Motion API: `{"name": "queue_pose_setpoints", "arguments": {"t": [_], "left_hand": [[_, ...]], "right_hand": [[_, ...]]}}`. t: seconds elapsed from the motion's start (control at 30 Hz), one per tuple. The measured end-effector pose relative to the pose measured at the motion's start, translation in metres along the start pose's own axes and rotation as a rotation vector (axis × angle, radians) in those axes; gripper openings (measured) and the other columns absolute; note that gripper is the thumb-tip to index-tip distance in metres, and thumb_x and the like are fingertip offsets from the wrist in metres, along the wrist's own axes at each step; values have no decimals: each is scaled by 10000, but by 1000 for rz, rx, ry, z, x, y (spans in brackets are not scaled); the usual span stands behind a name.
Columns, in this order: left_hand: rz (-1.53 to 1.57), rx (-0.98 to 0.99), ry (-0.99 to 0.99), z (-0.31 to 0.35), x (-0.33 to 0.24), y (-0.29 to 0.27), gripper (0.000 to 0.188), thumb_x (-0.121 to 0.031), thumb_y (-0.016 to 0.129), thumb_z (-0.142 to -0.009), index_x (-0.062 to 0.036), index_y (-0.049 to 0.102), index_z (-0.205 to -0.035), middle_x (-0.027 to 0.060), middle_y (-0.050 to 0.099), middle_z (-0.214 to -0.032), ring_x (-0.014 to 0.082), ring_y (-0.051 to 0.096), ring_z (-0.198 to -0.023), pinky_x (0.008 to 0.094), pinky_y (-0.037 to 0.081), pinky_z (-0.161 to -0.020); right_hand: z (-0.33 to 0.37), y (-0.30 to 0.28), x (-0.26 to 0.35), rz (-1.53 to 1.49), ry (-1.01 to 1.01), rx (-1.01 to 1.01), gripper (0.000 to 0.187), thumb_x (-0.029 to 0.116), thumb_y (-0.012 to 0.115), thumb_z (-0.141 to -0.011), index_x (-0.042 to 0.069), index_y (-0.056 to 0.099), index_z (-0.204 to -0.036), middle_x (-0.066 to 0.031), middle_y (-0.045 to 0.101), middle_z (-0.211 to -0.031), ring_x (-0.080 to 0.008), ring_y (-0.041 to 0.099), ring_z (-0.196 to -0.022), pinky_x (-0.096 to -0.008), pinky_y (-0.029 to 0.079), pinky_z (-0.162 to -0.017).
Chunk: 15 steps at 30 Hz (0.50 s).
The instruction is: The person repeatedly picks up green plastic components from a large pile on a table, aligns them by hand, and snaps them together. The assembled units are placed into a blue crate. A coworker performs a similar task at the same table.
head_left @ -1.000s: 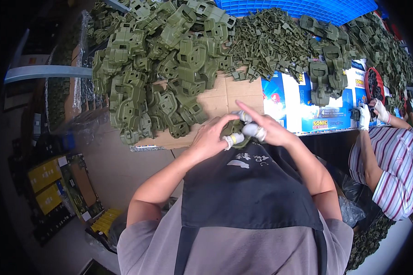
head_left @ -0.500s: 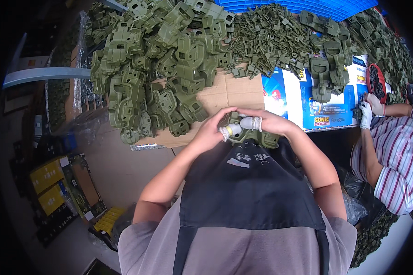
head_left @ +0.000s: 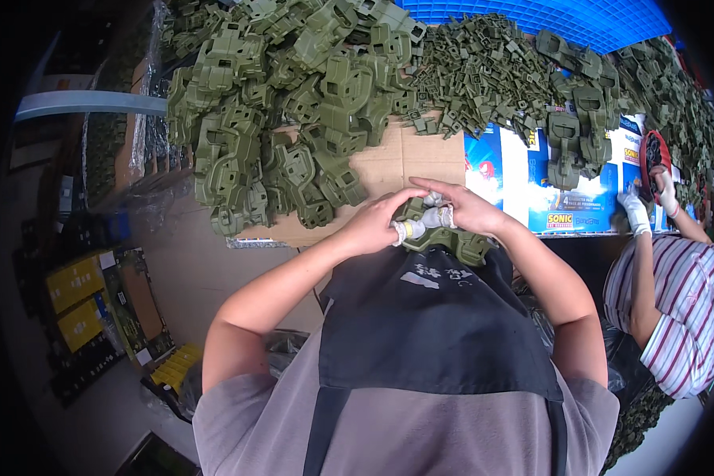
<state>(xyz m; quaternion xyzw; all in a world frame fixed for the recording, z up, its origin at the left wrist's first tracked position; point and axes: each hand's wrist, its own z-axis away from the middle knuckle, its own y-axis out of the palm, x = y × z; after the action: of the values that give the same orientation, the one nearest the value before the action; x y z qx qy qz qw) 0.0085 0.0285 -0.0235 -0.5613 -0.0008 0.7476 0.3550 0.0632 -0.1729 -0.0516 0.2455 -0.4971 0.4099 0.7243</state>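
At the table's front edge, against my dark apron, I hold an olive-green moulded plastic shell (head_left: 470, 248), which looks like a toy vehicle body. My left hand (head_left: 382, 220) is closed round its left side. My right hand (head_left: 470, 209) grips it from the right, and the index fingers of both hands nearly meet above it. White wraps cover both thumbs, which press close together over the middle of the shell. What lies beneath the thumbs is hidden. Beyond my hands, similar green shells (head_left: 297, 170) are heaped on a cardboard sheet (head_left: 420, 155).
Small green parts (head_left: 484, 75) form a pile farther back, before a blue plastic crate (head_left: 547, 17). At right, a co-worker's gloved hands work near a red basket (head_left: 653, 155). A grey metal bar (head_left: 91, 103) juts in from the left. Yellow packs (head_left: 75, 301) stand lower left.
My hands and the shell have shifted slightly right in the picture, as has the table. Both hands still grip the shell. The co-worker's one hand has moved to the red basket, which now sits tilted.
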Motion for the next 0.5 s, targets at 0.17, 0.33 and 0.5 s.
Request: {"name": "queue_pose_setpoints", "arguments": {"t": [0.17,0.33,0.5], "left_hand": [[86,-171,45,-3,14,17,491,-154,604,-755,-147,480,-1231,138,594,-1114,294,587,-997,370,452,-832],[269,-145,-9,0,21,21,448,-125,645,-736,-116,518,-1165,81,597,-1091,197,571,-1010,303,425,-859],[408,-105,21,-2,21,19,453,-68,664,-715,-98,522,-1144,46,591,-1082,154,549,-1001,289,416,-864]], "right_hand": [[-6,-2,-4,-16,-5,-5,642,76,611,-779,86,339,-1361,-100,587,-1056,-167,539,-934,-280,416,-844],[-14,-1,-3,-102,53,73,679,-37,566,-742,71,327,-1369,-70,554,-1078,-127,502,-900,-247,412,-801],[-10,1,4,84,-7,19,681,-77,522,-709,71,354,-1353,-85,559,-1130,-132,517,-934,-256,410,-828]]}}
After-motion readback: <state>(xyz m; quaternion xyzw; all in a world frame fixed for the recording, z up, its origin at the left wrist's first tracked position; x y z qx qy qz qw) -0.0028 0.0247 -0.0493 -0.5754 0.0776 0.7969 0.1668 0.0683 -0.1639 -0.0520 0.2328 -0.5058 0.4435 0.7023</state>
